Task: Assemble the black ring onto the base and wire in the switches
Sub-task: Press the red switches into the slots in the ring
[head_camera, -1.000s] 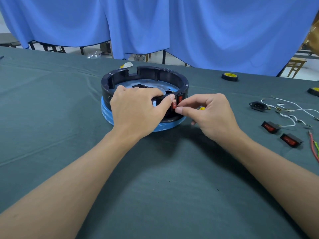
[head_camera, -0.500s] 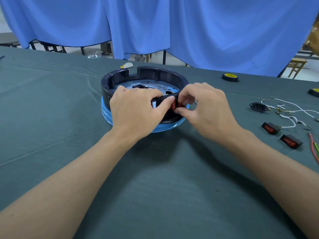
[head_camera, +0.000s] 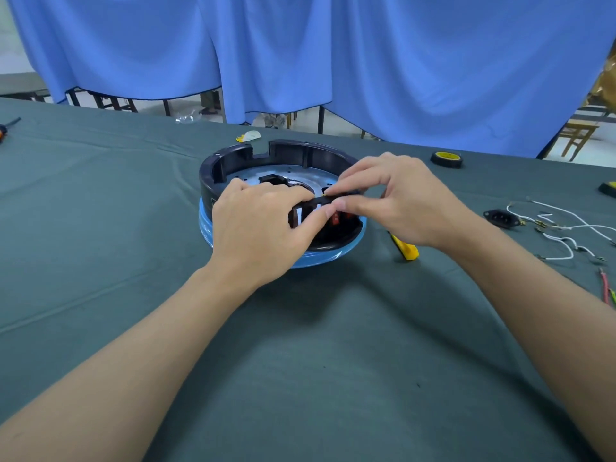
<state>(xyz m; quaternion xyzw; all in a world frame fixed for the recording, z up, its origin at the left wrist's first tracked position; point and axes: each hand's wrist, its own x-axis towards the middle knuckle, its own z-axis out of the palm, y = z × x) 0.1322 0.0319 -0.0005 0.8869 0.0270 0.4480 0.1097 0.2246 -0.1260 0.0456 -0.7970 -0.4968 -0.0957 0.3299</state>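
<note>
**Head view.** The ring (head_camera: 230, 160) is seated on the blue base (head_camera: 326, 258) at frame centre, on the table (head_camera: 100, 228). Its near wall is gripped by the left hand (head_camera: 263, 235), with fingers curled over the rim and the thumb pressed outside. The same rim is pinched between thumb and forefinger of the right hand (head_camera: 406, 205). A red switch (head_camera: 336, 219) is seen in the wall below both thumbs. A yellow tool (head_camera: 405, 250) lies beside the base. A socket (head_camera: 500, 217), wires (head_camera: 566, 240) and a tape roll (head_camera: 446, 159) are placed at right.

The ring (head_camera: 320, 155) is black, the base (head_camera: 320, 260) blue, the switches (head_camera: 336, 217) red. The table (head_camera: 333, 361) is dark green, the curtain (head_camera: 400, 61) blue.
</note>
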